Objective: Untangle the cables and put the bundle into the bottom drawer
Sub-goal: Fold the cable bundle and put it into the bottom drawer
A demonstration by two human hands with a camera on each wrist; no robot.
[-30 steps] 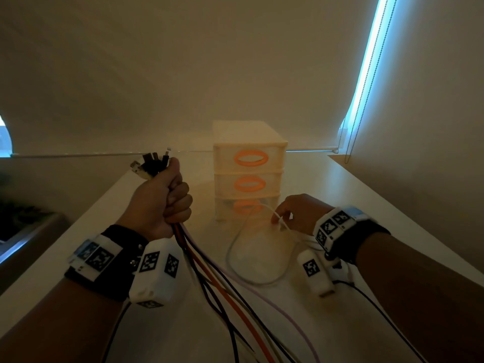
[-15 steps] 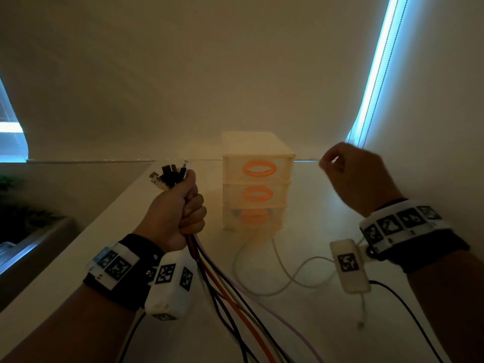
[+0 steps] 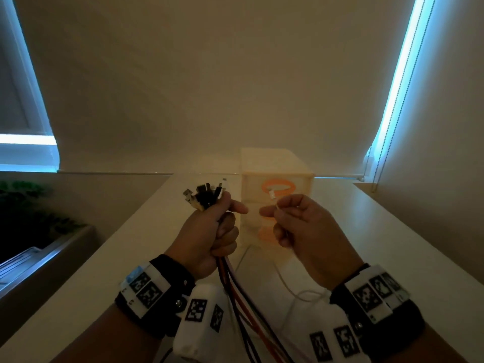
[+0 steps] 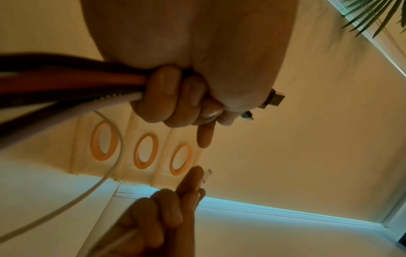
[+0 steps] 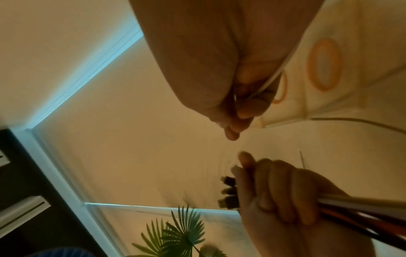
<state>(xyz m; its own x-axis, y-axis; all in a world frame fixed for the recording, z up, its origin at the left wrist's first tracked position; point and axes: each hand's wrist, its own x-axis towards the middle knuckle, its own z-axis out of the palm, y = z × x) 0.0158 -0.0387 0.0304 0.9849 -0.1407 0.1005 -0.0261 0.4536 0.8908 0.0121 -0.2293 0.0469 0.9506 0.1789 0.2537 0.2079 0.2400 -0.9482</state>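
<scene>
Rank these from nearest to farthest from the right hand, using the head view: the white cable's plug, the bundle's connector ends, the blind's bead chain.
1. White cable's plug: pinched in the right hand.
2. Bundle's connector ends: to the left, above the left hand.
3. Bead chain: far right, by the window.

The room is dim and warm-toned; the only strong light is cold blue daylight leaking round the blind (image 3: 235,74) edges — it glares at right and left; the head view bends straight lines near its borders; the right wrist view is smeared with motion blur, the connectors (image 5: 228,194) indistinct.
</scene>
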